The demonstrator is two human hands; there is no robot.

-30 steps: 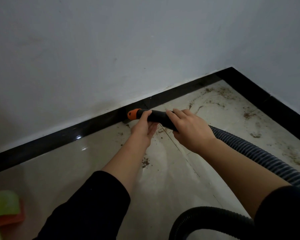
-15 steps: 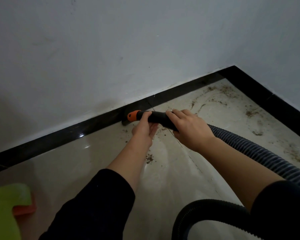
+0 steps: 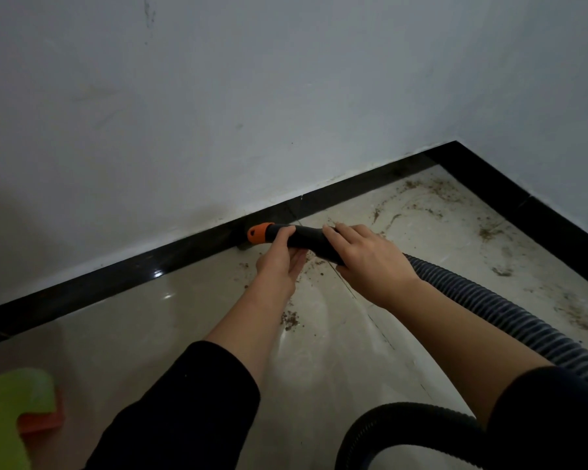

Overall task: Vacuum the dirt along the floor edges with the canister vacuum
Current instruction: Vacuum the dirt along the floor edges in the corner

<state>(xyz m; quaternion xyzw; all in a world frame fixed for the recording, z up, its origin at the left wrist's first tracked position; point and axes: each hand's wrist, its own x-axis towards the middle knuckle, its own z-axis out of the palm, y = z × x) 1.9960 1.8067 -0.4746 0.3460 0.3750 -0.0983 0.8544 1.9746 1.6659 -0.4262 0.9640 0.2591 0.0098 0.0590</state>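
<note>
Both hands hold the black vacuum hose handle (image 3: 308, 237), whose orange-collared nozzle tip (image 3: 258, 233) meets the black baseboard (image 3: 123, 276) where floor and wall join. My left hand (image 3: 280, 262) grips the handle just behind the orange collar. My right hand (image 3: 367, 259) wraps the handle further back. The ribbed grey hose (image 3: 489, 301) trails off to the right. Brown dirt crumbs (image 3: 291, 318) lie on the beige tiles below my hands, and more dirt (image 3: 486, 234) is scattered toward the room corner.
A second loop of black hose (image 3: 398, 424) curves along the bottom edge. A green and orange object (image 3: 17, 412) lies on the floor at the lower left. White walls meet in a corner at the upper right, edged by the black baseboard (image 3: 537, 212).
The nozzle has slid slightly left along the baseboard, both hands moving with it. The view has shifted a little.
</note>
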